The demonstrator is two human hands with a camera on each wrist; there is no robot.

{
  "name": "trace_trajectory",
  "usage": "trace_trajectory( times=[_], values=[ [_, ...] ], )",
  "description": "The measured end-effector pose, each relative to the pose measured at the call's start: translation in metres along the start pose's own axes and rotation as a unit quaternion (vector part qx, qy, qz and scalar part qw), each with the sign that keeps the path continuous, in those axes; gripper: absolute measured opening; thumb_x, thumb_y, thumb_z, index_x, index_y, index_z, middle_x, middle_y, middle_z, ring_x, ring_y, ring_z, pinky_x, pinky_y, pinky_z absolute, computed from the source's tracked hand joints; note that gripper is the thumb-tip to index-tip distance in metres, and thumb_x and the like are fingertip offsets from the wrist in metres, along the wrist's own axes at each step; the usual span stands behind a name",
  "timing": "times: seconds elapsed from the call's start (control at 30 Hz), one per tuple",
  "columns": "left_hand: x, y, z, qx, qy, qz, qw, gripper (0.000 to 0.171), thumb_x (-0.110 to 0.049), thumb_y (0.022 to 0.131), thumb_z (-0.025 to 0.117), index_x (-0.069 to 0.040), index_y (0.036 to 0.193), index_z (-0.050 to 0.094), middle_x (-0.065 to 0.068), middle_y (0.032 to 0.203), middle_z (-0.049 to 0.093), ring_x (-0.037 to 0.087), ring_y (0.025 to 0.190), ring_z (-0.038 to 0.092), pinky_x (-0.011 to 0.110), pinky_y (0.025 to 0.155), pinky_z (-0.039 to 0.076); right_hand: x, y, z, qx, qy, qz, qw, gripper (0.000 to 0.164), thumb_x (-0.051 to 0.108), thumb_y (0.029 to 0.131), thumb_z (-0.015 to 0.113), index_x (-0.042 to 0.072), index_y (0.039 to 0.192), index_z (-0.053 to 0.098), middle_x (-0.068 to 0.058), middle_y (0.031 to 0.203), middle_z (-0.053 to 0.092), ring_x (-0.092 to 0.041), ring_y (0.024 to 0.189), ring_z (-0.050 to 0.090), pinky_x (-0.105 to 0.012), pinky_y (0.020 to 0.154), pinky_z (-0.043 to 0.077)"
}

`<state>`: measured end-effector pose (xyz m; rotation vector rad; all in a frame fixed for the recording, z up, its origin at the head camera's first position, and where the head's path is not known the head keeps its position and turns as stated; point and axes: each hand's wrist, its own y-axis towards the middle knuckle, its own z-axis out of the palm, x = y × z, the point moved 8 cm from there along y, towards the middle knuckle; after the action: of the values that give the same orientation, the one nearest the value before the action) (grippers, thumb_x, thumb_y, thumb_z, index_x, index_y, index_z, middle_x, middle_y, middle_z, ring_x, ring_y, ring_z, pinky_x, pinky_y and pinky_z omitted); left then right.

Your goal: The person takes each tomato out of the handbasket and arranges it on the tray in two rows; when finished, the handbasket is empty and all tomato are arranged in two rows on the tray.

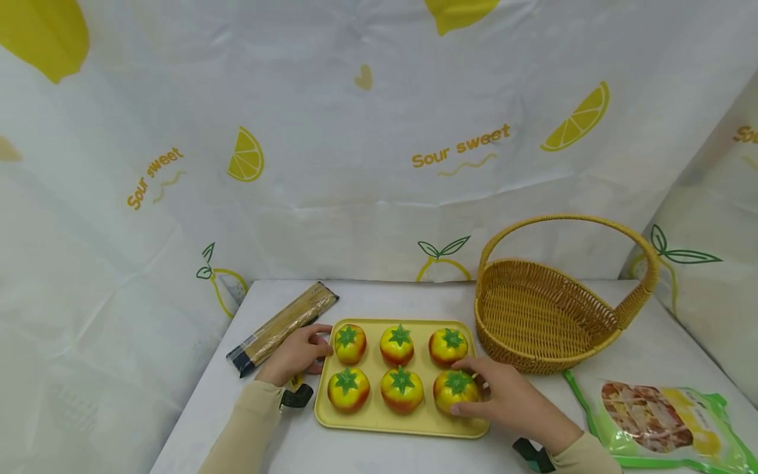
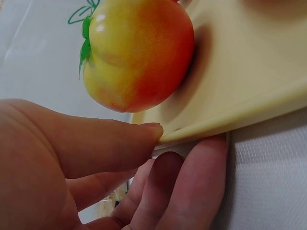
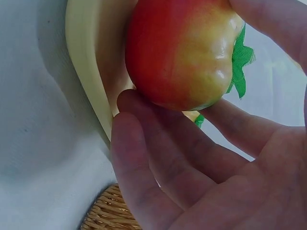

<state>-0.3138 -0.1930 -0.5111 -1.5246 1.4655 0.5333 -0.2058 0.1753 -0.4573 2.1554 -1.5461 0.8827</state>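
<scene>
Two rows of yellow-red toy tomatoes with green star-shaped tops sit on a pale yellow tray (image 1: 373,423). At the tray's left edge is my left hand (image 1: 298,353); the left wrist view shows its thumb (image 2: 120,143) on the rim and fingers underneath, pinching it. My right hand (image 1: 506,395) grips the front-right tomato (image 1: 454,390), thumb on the near side and fingers round the far side. In the right wrist view this tomato (image 3: 180,52) is between thumb and fingers, close beside the tray wall (image 3: 86,62). Near the left hand stands another tomato (image 2: 139,52).
A wicker basket (image 1: 535,359) with a tall handle stands at the back right. In front of it lies a green-edged plastic food bag (image 1: 669,421). On the left, a long clear pack of thin sticks (image 1: 284,326) lies slanted. A lemon-printed cloth (image 1: 355,230) hangs behind the table.
</scene>
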Motion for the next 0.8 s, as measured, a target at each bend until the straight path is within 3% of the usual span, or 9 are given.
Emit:
trace_trajectory(
  times=[0.57, 0.8],
  values=[
    [0.001, -0.003, 0.001, 0.003, -0.011, 0.006, 0.9999, 0.049, -0.016, 0.1, 0.075, -0.014, 0.147, 0.065, 0.01, 0.105, 0.066, 0.02, 0.081, 0.067, 0.032, 0.069, 0.065, 0.001, 0.002, 0.0, 0.019, -0.008, 0.002, 1.0, 0.076, 0.055, 0.081, 0.092, 0.013, 0.14, 0.068, 0.002, 0.122, 0.072, -0.005, 0.098, 0.061, -0.027, 0.079, 0.057],
    [0.001, -0.005, -0.002, -0.012, 0.004, -0.001, 0.9999, 0.049, -0.015, 0.1, 0.075, -0.013, 0.148, 0.064, 0.01, 0.105, 0.066, 0.02, 0.08, 0.068, 0.032, 0.069, 0.065, 0.005, 0.001, -0.009, 0.025, 0.011, 0.013, 1.0, 0.078, 0.054, 0.081, 0.092, 0.013, 0.141, 0.067, 0.0, 0.126, 0.072, -0.012, 0.104, 0.066, -0.028, 0.081, 0.059]
  ],
)
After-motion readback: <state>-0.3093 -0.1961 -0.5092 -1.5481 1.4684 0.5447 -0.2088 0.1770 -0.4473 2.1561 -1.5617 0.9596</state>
